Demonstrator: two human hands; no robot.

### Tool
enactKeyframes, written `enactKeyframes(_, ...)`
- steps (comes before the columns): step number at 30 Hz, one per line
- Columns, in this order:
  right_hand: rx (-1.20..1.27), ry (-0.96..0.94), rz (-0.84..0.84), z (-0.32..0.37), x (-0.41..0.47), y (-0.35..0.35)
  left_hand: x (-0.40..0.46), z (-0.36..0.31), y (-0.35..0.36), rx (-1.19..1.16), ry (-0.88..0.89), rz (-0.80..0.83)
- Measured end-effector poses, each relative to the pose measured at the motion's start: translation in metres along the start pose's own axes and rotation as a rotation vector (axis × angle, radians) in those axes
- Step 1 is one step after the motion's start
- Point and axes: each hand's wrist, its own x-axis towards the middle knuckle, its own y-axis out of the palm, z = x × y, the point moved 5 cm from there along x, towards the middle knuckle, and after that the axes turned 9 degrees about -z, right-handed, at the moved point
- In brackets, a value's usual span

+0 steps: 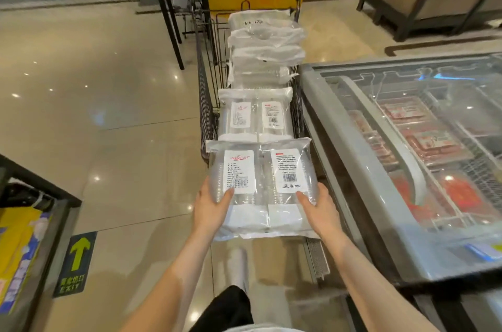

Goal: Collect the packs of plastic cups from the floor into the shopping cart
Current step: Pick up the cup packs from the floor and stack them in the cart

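Head view: cup pack [262, 185] between both hands.

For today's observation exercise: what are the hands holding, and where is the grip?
Both hands, left and right, hold one cup pack by its side edges, near its lower end.

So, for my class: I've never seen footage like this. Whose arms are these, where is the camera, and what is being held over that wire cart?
There is no machine here. A camera worn on a person's head looks forward and down, so the two bare arms are that person's own. The left hand and right hand grip a clear plastic-wrapped pack of cups with white labels by its sides, just before the dark wire shopping cart, which already carries similar packs. A glass-topped chest freezer stands to the right.
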Motion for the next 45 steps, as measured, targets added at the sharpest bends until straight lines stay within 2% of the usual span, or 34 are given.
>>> enactKeyframes(4, 0.052, -0.033, -0.044, 0.046, 0.053, 0.008, 0.068, -0.039, 0.010, -0.051, 0.095, 0.007)
enactKeyframes(10, 0.086, -0.046, -0.040, 0.092, 0.134, 0.032, 0.157, -0.085, 0.018, -0.061, 0.131, 0.036)
enactKeyframes(19, 0.045, -0.026, 0.013, 0.119, 0.232, 0.060, 0.238, -0.096, 0.063, -0.012, 0.048, 0.040)
enactKeyframes(24, -0.019, -0.092, 0.026, 0.145, 0.278, 0.061, 0.276, -0.101, 0.098, 0.009, 0.011, 0.087)
enactKeyframes(27, -0.163, -0.109, 0.073, 0.141, 0.294, 0.067, 0.288, -0.085, 0.117, 0.065, 0.000, 0.127)
enactKeyframes(32, -0.186, -0.165, 0.107, 0.149, 0.316, 0.068, 0.286, -0.084, 0.118, 0.131, 0.007, 0.117)
enactKeyframes(35, -0.228, -0.294, 0.039, 0.173, 0.328, 0.072, 0.289, -0.090, 0.105, 0.177, 0.008, 0.034)
enactKeyframes(38, -0.294, -0.507, -0.029, 0.207, 0.330, 0.087, 0.292, -0.091, 0.081, 0.210, 0.022, -0.069)
enactKeyframes(45, -0.351, -0.826, 0.240, 0.278, 0.287, 0.174, 0.257, -0.052, -0.007, 0.379, -0.080, -0.281)
